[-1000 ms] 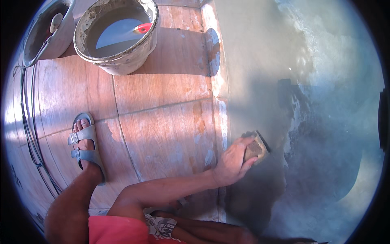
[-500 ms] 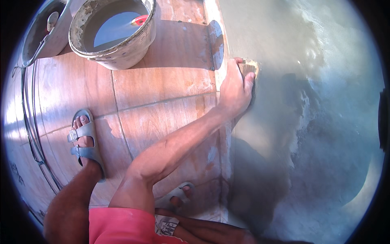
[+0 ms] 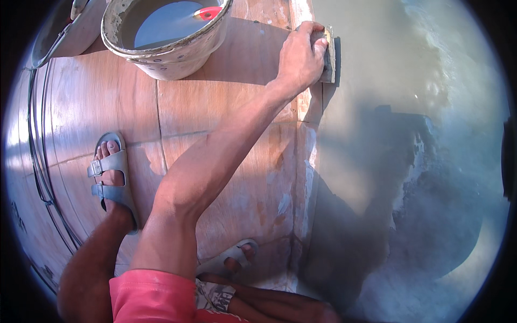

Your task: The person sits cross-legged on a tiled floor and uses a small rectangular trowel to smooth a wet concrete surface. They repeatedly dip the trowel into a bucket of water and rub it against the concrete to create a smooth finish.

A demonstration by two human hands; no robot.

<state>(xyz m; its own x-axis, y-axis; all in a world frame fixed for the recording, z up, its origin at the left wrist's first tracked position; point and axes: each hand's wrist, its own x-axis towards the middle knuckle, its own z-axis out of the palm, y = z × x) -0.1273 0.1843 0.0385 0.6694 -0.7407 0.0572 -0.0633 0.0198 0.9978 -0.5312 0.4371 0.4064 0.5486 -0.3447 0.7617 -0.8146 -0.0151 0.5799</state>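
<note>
My left hand reaches up and to the right and is closed round a plastering float, a worn, flat tool with a pale, crusted edge. My fingers curl over its far end, while the thumb presses on its side. The float lies at the border between the tiled floor and a smooth grey cement surface, and casts a narrow shadow on the cement. Its grip is mostly hidden by my hand. My right hand is out of view.
A crusted bucket of water with a red-and-white object in it stands at the far left, beside another bucket. Dark cables run along the left. My sandalled feet are on the tiles. A pale raised edge borders the cement.
My left hand has moved the float farther away along the cement's edge, with the arm stretched farther out. The view has shifted slightly, so the buckets sit higher and more to the right.
</note>
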